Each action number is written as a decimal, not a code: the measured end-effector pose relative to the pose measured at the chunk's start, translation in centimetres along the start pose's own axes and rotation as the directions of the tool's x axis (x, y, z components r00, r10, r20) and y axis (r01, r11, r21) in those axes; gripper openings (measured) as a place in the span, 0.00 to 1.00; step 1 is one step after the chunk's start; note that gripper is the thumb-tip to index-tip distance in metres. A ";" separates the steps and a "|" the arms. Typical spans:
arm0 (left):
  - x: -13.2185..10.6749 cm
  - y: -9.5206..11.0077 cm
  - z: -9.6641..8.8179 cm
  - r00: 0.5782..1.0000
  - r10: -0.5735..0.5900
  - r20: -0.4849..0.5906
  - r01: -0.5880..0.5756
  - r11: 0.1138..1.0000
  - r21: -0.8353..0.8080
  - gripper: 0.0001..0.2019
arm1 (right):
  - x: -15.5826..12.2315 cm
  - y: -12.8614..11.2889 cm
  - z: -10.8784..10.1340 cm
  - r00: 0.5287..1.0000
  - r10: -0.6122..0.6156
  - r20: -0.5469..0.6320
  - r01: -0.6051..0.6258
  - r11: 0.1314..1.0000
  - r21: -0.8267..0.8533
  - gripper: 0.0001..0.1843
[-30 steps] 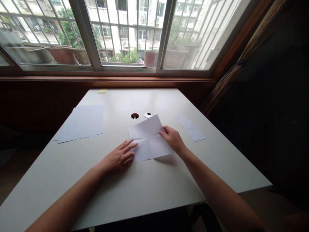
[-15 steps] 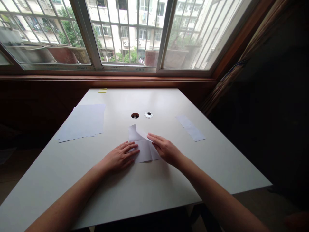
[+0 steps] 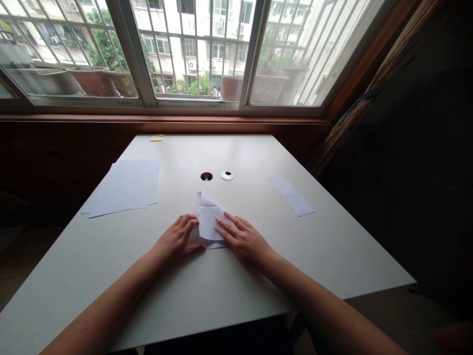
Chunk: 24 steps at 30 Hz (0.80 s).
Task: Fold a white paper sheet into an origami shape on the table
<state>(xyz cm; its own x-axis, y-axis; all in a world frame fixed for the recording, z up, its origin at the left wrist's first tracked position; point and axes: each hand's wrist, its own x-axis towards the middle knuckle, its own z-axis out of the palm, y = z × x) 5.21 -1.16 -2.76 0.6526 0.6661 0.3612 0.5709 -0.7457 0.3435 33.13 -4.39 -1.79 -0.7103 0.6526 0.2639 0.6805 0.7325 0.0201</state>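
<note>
A sheet of white paper [image 3: 207, 223] with creases lies in front of me on the white table, one flap folded over its lower part. Its upper left corner points away from me and lifts slightly. At the paper's left edge is my left hand [image 3: 178, 236], fingers bent and thumb spread apart from them, touching the sheet. My right hand [image 3: 242, 235] rests on the right side of the folded flap with its fingers stretched out flat. The right part of the sheet is hidden beneath it.
Several larger white sheets [image 3: 125, 187] overlap on the table's left side. A narrow folded paper strip [image 3: 291, 196] lies to the right. Beyond the paper are a round hole [image 3: 206, 176] and a silver cap [image 3: 227, 175]. Yellow sticky notes [image 3: 156, 138] sit at the far edge.
The raised flap has come down toward me onto the sheet. My right hand now presses flat on it, and my left hand has shifted slightly left, its thumb spread.
</note>
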 end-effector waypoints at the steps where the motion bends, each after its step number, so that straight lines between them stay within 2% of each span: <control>1: -0.1 0.0 0.0 1.000 -0.021 -0.009 0.021 1.000 -0.022 0.26 | -0.1 0.0 0.0 1.000 -0.001 -0.002 0.001 1.000 -0.002 0.29; 5: -0.4 -0.3 0.2 0.998 -0.057 0.000 0.057 0.994 -0.094 0.26 | -0.3 -0.1 0.0 1.000 -0.008 0.013 0.008 1.000 -0.009 0.28; 9: -0.6 -1.0 0.0 1.000 -0.009 -0.002 0.008 0.996 -0.090 0.30 | -0.4 -0.2 -0.1 1.000 -0.011 0.020 0.011 1.000 -0.008 0.28; 11: -0.7 -1.1 -0.4 0.999 0.053 -0.005 -0.053 0.997 -0.056 0.26 | -0.5 -0.2 -0.1 1.000 -0.010 0.023 0.010 1.000 -0.006 0.27; 14: -1.0 -0.4 -1.6 0.985 0.174 0.011 -0.175 0.984 0.027 0.14 | -0.4 -0.2 -0.1 0.999 -0.007 0.035 0.007 1.000 0.000 0.28; 16: -1.3 0.5 -2.4 0.969 0.238 0.068 -0.243 0.967 0.079 0.11 | -0.4 -0.2 -0.2 0.999 -0.004 0.045 0.004 1.000 0.003 0.28; 20: -2.3 1.7 -3.2 0.927 0.291 0.236 -0.338 0.922 0.189 0.15 | -0.5 -0.2 -0.3 0.999 0.001 0.051 -0.001 1.000 0.004 0.28; 24: -3.4 1.5 -3.0 0.921 0.282 0.269 -0.352 0.897 0.265 0.19 | -0.6 -0.1 -0.2 0.999 0.005 0.047 -0.005 1.000 -0.001 0.28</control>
<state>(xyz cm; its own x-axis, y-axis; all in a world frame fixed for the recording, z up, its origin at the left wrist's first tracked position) 2.39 -4.50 -0.84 0.8960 0.3981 0.1967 0.4146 -0.9087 -0.0492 33.51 -4.91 -1.76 -0.7143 0.6648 0.2187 0.6843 0.7289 0.0196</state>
